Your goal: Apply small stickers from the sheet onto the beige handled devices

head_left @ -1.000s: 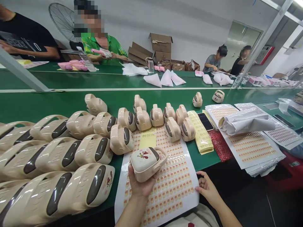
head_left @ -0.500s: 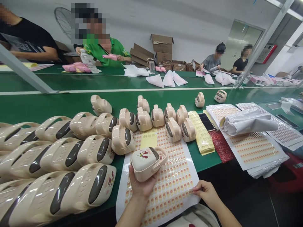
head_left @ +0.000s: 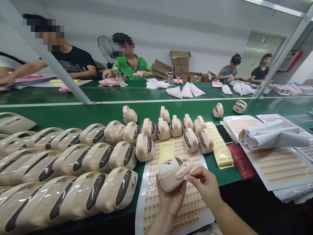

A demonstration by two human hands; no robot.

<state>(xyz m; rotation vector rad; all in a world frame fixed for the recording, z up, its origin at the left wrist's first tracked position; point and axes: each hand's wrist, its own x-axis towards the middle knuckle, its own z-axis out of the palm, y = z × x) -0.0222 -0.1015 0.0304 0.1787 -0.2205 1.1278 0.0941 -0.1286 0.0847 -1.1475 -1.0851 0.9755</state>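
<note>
Left hand (head_left: 171, 200) grips a beige case (head_left: 172, 173) from below, just above the sticker sheet (head_left: 151, 202). Right hand (head_left: 205, 187) pinches the case's handle end. Beige cases (head_left: 97, 160) crowd the green worktop (head_left: 73, 112) left of the sheet.

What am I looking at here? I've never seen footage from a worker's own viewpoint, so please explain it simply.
There is no machine: the camera sits on a person's head and looks forward and down, so the two bare arms at the bottom are that person's own. The left hand holds a small beige case with a handle that bears a red picture. The right hand touches its handle end with the fingertips. Under the hands lies a white sticker sheet covered in rows of small orange stickers, on a long green table. To the left and behind stand many more beige cases, and to the right lie further sticker sheets and a phone. Other people sit along the far side, busy with pink things.
</note>
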